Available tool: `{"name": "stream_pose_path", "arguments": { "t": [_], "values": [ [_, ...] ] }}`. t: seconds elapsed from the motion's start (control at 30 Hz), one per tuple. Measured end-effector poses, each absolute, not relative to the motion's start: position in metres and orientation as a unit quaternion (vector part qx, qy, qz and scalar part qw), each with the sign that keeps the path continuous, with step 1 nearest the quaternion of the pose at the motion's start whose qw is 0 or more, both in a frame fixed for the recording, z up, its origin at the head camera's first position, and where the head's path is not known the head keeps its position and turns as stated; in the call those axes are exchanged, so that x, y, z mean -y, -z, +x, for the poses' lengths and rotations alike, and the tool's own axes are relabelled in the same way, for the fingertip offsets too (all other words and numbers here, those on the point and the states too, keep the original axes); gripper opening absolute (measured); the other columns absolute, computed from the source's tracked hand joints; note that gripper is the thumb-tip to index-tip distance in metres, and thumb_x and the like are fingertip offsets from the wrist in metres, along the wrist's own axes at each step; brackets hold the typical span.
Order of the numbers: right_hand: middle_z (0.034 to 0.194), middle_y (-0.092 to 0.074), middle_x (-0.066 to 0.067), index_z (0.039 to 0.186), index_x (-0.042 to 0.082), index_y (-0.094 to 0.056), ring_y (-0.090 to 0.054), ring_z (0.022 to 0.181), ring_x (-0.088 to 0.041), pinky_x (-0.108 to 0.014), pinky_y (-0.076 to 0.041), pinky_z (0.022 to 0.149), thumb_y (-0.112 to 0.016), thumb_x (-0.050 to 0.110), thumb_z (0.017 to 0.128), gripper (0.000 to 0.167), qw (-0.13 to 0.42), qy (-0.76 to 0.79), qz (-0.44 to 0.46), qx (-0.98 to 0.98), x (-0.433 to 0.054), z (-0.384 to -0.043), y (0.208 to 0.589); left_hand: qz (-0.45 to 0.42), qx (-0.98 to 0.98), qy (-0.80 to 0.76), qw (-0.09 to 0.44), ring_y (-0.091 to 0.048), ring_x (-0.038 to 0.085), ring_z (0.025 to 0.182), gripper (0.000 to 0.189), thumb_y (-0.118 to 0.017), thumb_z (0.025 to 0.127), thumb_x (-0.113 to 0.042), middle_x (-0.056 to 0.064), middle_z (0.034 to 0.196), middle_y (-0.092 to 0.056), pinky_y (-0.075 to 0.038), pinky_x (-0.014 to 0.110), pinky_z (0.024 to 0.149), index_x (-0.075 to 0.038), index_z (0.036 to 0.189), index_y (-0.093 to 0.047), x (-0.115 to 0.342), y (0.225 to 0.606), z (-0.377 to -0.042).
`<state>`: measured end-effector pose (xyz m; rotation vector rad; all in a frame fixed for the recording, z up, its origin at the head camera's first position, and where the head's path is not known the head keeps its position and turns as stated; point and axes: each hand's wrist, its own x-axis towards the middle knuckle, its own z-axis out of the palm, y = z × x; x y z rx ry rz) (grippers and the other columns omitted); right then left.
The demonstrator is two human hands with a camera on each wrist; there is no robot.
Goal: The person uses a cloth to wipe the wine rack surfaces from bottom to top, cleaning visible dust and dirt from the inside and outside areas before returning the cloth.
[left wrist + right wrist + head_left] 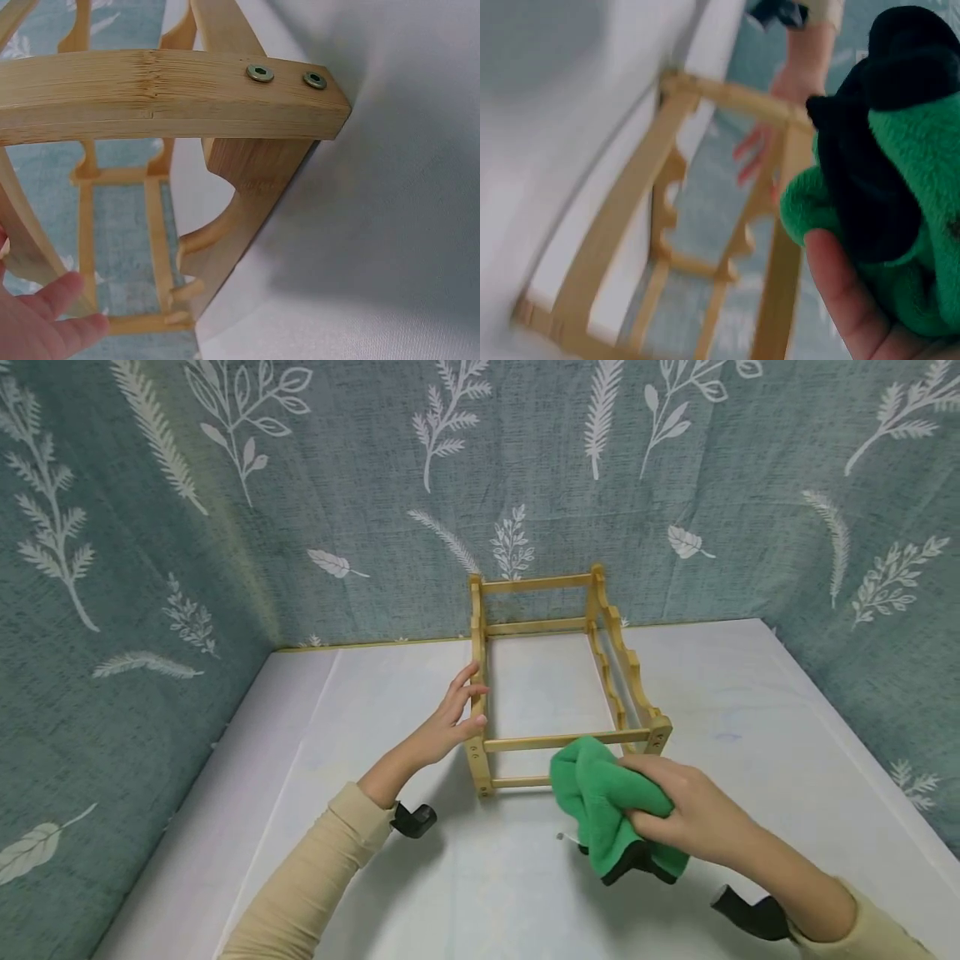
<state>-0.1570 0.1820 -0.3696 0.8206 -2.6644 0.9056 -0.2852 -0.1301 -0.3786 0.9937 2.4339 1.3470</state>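
Observation:
A light wooden rack with notched side panels stands on the white surface, its far end near the curtain. My left hand is at its left side, with spread fingers touching the upper rail. In the left wrist view, the fingertips show beside a slanting wooden piece. My right hand grips a bunched fluffy green cloth with black edging, near the rack's front right corner. The right wrist view shows the thumb against the cloth; the other fingers are mostly hidden.
Grey-green curtains with white leaf prints stand behind and on both sides of the white table surface. Metal bolts sit in one rack piece. A small dark spot shows close to the cloth.

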Motion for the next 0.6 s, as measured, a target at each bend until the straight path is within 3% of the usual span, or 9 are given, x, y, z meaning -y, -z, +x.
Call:
{"name": "stream_pose_path", "arguments": {
  "t": [0.1, 0.2, 0.33, 0.47, 0.6],
  "values": [
    [0.102, -0.063, 0.000, 0.112, 0.009, -0.059, -0.053, 0.080, -0.004, -0.024, -0.048, 0.064, -0.066, 0.009, 0.074, 0.038, 0.110, -0.322, 0.331, 0.880, -0.151, -0.170, 0.380, 0.335, -0.823, -0.451, 0.085, 0.003, 0.030, 0.140, 0.057, -0.040, 0.096, -0.041, 0.012, 0.153, 0.006, -0.015, 0.059, 0.105, 0.003, 0.132, -0.035, 0.132, 0.380, -0.285],
    [0.104, -0.062, 0.000, 0.114, 0.009, -0.057, -0.054, 0.083, -0.006, -0.026, -0.048, 0.069, -0.065, 0.013, 0.076, 0.039, 0.087, -0.329, 0.348, 0.874, -0.124, -0.180, 0.385, 0.341, -0.824, -0.447, 0.075, 0.002, 0.026, 0.141, 0.054, -0.039, 0.096, -0.041, 0.006, 0.154, 0.006, -0.016, 0.059, 0.105, -0.002, 0.133, -0.036, 0.134, 0.393, -0.294],
    [0.109, -0.060, -0.004, 0.117, 0.008, -0.055, -0.055, 0.086, -0.011, -0.029, -0.049, 0.071, -0.064, 0.017, 0.079, 0.040, 0.079, -0.318, 0.325, 0.887, -0.102, -0.191, 0.386, 0.345, -0.822, -0.448, 0.072, 0.004, 0.026, 0.141, 0.059, -0.037, 0.095, -0.046, 0.007, 0.153, 0.006, -0.014, 0.059, 0.106, -0.001, 0.133, -0.035, 0.134, 0.394, -0.294],
    [0.108, -0.062, -0.006, 0.116, 0.007, -0.057, -0.055, 0.080, -0.012, -0.028, -0.048, 0.066, -0.062, 0.016, 0.078, 0.040, 0.089, -0.321, 0.268, 0.904, -0.108, -0.194, 0.384, 0.347, -0.822, -0.446, 0.067, 0.003, 0.027, 0.141, 0.069, -0.036, 0.092, -0.057, 0.007, 0.154, 0.006, -0.015, 0.059, 0.105, -0.001, 0.133, -0.036, 0.134, 0.395, -0.293],
    [0.101, -0.064, -0.007, 0.114, 0.005, -0.058, -0.051, 0.070, -0.011, -0.026, -0.044, 0.058, -0.060, 0.012, 0.077, 0.037, 0.081, -0.330, 0.219, 0.914, -0.137, -0.189, 0.377, 0.346, -0.825, -0.443, 0.066, 0.000, 0.028, 0.140, 0.061, -0.037, 0.094, -0.050, 0.007, 0.154, 0.006, -0.017, 0.059, 0.105, -0.002, 0.132, -0.036, 0.135, 0.395, -0.293]
  ]
}}
